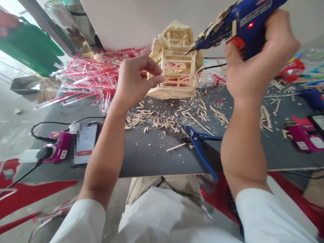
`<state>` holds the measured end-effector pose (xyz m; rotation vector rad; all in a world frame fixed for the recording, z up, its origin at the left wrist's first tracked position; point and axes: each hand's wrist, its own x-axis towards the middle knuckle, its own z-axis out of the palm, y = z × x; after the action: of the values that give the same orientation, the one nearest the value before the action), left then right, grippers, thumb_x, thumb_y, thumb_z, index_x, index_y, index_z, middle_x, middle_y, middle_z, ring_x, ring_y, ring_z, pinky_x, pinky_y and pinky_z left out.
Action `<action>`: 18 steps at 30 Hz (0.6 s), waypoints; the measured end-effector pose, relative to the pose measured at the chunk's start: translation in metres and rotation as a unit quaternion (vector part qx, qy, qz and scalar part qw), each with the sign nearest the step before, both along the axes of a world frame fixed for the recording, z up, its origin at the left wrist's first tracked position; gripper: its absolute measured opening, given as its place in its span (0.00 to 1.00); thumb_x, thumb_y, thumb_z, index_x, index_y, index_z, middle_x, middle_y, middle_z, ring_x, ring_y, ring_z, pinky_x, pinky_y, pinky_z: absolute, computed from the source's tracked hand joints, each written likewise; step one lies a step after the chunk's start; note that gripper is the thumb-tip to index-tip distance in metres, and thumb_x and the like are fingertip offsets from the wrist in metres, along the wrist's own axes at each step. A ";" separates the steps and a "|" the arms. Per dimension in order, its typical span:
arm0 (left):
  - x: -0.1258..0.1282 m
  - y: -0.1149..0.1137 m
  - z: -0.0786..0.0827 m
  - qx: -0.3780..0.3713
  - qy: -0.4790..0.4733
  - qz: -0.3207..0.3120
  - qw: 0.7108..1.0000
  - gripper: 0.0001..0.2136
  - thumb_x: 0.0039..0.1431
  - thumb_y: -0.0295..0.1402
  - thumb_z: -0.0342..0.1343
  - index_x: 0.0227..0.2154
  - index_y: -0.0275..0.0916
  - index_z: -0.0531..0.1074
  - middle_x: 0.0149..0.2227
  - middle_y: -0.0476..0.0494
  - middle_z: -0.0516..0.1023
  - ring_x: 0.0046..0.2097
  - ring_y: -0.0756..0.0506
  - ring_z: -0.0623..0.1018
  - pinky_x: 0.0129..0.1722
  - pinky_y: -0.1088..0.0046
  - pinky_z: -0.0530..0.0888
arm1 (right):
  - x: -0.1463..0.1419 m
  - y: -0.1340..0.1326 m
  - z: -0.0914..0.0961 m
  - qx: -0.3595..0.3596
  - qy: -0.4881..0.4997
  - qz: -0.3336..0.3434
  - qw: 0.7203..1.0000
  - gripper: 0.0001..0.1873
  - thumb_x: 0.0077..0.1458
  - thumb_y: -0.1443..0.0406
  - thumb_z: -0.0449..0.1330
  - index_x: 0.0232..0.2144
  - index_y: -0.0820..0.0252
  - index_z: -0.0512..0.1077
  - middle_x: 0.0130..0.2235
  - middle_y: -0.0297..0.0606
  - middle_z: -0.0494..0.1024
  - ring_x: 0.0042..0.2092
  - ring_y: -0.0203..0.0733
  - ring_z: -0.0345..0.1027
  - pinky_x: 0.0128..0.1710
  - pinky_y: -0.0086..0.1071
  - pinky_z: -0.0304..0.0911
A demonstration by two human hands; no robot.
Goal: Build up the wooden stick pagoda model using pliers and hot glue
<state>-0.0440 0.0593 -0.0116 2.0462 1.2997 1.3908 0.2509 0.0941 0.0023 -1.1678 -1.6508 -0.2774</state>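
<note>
A small house model [176, 60] built of thin wooden sticks stands on the dark tabletop [152, 155]. My left hand [136, 79] is beside its left wall, thumb and forefinger pinched together; whatever they hold is too small to make out. My right hand [255, 57] grips a blue hot glue gun [238, 23], a finger on its orange trigger. The gun's nozzle points at the upper right of the model.
Wood offcuts and shavings [162, 118] litter the table. Blue-handled cutters [202, 145] lie near the front edge. A heap of red-and-clear wrappers [91, 77] sits at the back left. A phone [84, 143] and a pink device [57, 146] lie left; another pink device [302, 136] lies right.
</note>
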 end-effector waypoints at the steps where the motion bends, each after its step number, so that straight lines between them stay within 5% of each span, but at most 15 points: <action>1: 0.001 0.000 -0.001 0.000 0.001 -0.003 1.000 0.05 0.52 0.33 0.69 0.32 0.44 0.80 0.34 0.45 0.84 0.36 0.43 0.82 0.34 0.63 0.77 | 0.003 0.002 -0.001 0.019 -0.006 -0.005 1.000 0.23 0.42 0.69 0.63 0.43 0.51 0.70 0.41 0.41 0.75 0.41 0.54 0.66 0.44 0.43 0.58; 4: 0.002 0.002 -0.005 -0.005 0.005 -0.006 1.000 0.06 0.52 0.34 0.69 0.31 0.43 0.78 0.35 0.44 0.83 0.39 0.41 0.82 0.36 0.63 0.76 | 0.008 0.007 -0.002 0.076 -0.030 -0.027 0.996 0.21 0.42 0.69 0.63 0.42 0.51 0.70 0.35 0.37 0.73 0.33 0.47 0.63 0.37 0.39 0.56; 18: 0.007 0.003 -0.008 0.007 0.017 0.013 1.000 0.06 0.52 0.36 0.67 0.30 0.44 0.76 0.33 0.45 0.83 0.37 0.42 0.81 0.36 0.64 0.75 | 0.010 0.009 0.000 0.110 -0.036 -0.036 0.993 0.19 0.40 0.69 0.64 0.39 0.55 0.74 0.33 0.38 0.75 0.32 0.45 0.62 0.34 0.38 0.54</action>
<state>-0.0369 0.0623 -0.0201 2.0769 1.3389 1.3860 0.2606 0.1034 0.0018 -1.0614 -1.5961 -0.5399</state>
